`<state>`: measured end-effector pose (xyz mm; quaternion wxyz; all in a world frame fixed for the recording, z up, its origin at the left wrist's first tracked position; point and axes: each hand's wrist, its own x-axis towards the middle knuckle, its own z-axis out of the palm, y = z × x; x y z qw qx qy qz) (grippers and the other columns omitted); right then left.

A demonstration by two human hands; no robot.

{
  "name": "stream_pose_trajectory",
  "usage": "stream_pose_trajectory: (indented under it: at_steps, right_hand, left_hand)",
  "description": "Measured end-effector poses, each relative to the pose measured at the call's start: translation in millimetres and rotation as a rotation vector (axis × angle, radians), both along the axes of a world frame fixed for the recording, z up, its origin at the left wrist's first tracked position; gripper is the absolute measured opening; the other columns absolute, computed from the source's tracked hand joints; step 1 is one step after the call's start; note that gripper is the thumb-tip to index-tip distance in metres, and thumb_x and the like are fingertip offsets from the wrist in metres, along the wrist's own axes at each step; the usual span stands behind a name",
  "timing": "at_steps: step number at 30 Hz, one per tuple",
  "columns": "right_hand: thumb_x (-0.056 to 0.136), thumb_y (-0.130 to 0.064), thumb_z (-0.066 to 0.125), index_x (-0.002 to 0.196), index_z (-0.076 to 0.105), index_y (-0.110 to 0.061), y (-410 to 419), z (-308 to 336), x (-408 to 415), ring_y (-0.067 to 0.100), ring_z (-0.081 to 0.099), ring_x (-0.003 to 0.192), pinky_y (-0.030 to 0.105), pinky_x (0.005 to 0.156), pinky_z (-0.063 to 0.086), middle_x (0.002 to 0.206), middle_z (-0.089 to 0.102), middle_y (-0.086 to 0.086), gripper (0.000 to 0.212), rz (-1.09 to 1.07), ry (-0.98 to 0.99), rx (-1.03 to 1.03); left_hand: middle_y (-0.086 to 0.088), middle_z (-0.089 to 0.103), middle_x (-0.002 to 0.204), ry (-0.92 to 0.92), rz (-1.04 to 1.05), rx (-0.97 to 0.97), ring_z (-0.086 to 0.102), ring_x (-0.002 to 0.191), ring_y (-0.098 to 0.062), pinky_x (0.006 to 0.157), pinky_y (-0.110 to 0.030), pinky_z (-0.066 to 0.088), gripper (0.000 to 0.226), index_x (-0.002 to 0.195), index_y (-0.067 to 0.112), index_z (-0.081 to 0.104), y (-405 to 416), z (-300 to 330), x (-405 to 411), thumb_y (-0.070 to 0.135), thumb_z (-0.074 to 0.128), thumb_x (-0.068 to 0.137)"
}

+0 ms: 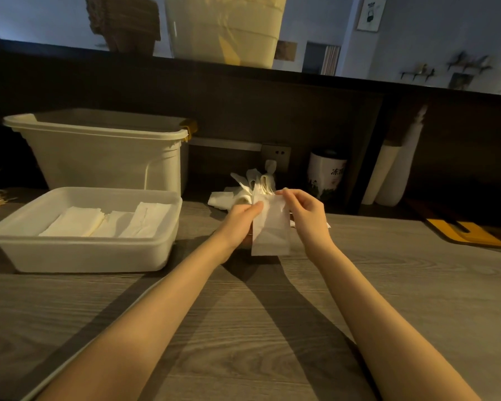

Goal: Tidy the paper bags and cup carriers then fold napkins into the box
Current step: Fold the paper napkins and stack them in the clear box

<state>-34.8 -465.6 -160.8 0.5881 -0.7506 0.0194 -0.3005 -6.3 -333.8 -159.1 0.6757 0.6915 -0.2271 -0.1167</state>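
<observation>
While both hands' fingers pinch its top corners, the napkin hangs beside the box.

You've got one white napkin hanging upright above the wooden counter, top edge pinched at both corners, lower end just over the surface. It looks folded to a narrow rectangle. Shallow white box sits well left of it, open, with three folded napkins lying flat inside, side by side. Behind the held napkin, a loose pile of unfolded napkins against the back wall, crumpled, some standing up. On the shelf above: brown cup carriers stacked, pale paper bags beside them
</observation>
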Motion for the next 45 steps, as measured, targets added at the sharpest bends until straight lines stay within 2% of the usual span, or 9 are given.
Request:
stream_pose_trajectory:
  at_steps: [5, 15, 19, 22, 24, 28, 34, 39, 45]
  right_hand:
    - [0.095, -0.021, 0.052, 0.1, 0.065, -0.014, -23, -2, 4, 0.008, 0.058, 0.08, 0.018, 0.068, 0.045, 0.085, 0.064, -0.002, 0.016, -0.171, -0.009, 0.052]
    - [0.093, -0.028, 0.056, 0.11, 0.064, -0.015, -78, -24, 17, 0.012, 0.055, 0.092, 0.025, 0.071, 0.04, 0.103, 0.062, 0.0, 0.022, -0.446, 0.238, -0.42]
    - [0.088, -0.035, 0.063, 0.115, 0.062, -0.02, -83, -28, 28, 0.018, 0.054, 0.1, 0.032, 0.076, 0.047, 0.112, 0.058, 0.002, 0.031, -0.396, 0.336, -0.678]
    - [0.086, -0.036, 0.065, 0.118, 0.062, -0.023, -84, -30, 32, 0.021, 0.05, 0.108, 0.033, 0.085, 0.047, 0.119, 0.054, 0.002, 0.035, -0.344, 0.382, -0.781]
    - [0.087, -0.031, 0.064, 0.119, 0.062, -0.026, -85, -31, 35, 0.022, 0.048, 0.111, 0.034, 0.091, 0.044, 0.122, 0.052, 0.003, 0.033, -0.316, 0.395, -0.833]
    - [0.088, -0.024, 0.061, 0.119, 0.062, -0.028, -81, -35, 39, 0.023, 0.045, 0.113, 0.034, 0.095, 0.041, 0.124, 0.051, 0.003, 0.031, -0.331, 0.376, -0.868]
    - [0.09, -0.026, 0.061, 0.105, 0.071, -0.025, -79, -38, 41, 0.022, 0.047, 0.106, 0.031, 0.086, 0.035, 0.116, 0.057, 0.002, 0.018, -0.425, 0.239, -0.946]
    - [0.088, -0.021, 0.065, 0.099, 0.072, -0.017, -77, -29, 42, 0.023, 0.051, 0.099, 0.029, 0.081, 0.036, 0.106, 0.061, 0.004, 0.014, -0.452, 0.088, -0.841]
    - [0.092, -0.02, 0.059, 0.105, 0.065, -0.009, -58, 4, 43, 0.008, 0.056, 0.089, 0.014, 0.07, 0.04, 0.097, 0.062, -0.003, 0.019, -0.304, 0.012, -0.409]
  left_hand:
    - [0.002, 0.057, 0.094, 0.194, 0.121, -0.223, 0.058, 0.09, -0.016, 0.086, -0.038, 0.049, 0.012, 0.103, 0.02, 0.048, -1, 4, 8, 0.029, 0.04, 0.099]
    - [-0.001, 0.055, 0.095, 0.276, 0.258, -0.147, 0.057, 0.085, -0.018, 0.076, -0.037, 0.05, 0.033, 0.125, 0.016, 0.045, -25, 3, 35, 0.035, 0.039, 0.099]
    - [-0.005, 0.062, 0.091, 0.556, 0.183, -0.289, 0.061, 0.08, -0.02, 0.064, -0.034, 0.052, 0.022, 0.114, 0.014, 0.051, -33, 4, 39, 0.029, 0.044, 0.098]
    - [-0.004, 0.07, 0.075, 0.627, 0.034, -0.336, 0.064, 0.072, -0.017, 0.052, -0.024, 0.054, 0.021, 0.096, 0.011, 0.06, -36, 4, 36, 0.027, 0.046, 0.097]
    - [-0.004, 0.069, 0.069, 0.654, 0.014, -0.371, 0.063, 0.07, -0.017, 0.055, -0.026, 0.054, 0.022, 0.091, 0.012, 0.06, -34, 3, 36, 0.026, 0.045, 0.097]
    - [-0.008, 0.064, 0.089, 0.733, -0.011, -0.46, 0.061, 0.081, -0.02, 0.069, -0.03, 0.05, 0.025, 0.105, 0.01, 0.059, -26, 4, 40, 0.028, 0.045, 0.096]
    - [-0.008, 0.064, 0.091, 0.658, -0.036, -0.467, 0.065, 0.078, -0.018, 0.064, -0.031, 0.055, 0.024, 0.096, 0.014, 0.057, -21, 6, 40, 0.032, 0.041, 0.096]
    - [-0.007, 0.063, 0.097, 0.67, 0.039, -0.488, 0.06, 0.089, -0.02, 0.073, -0.031, 0.05, 0.03, 0.116, 0.011, 0.052, -18, 6, 44, 0.031, 0.038, 0.099]
    - [-0.012, 0.06, 0.118, 0.668, 0.113, -0.478, 0.055, 0.115, -0.026, 0.072, -0.033, 0.048, 0.038, 0.133, 0.011, 0.043, -18, 7, 46, 0.027, 0.044, 0.098]
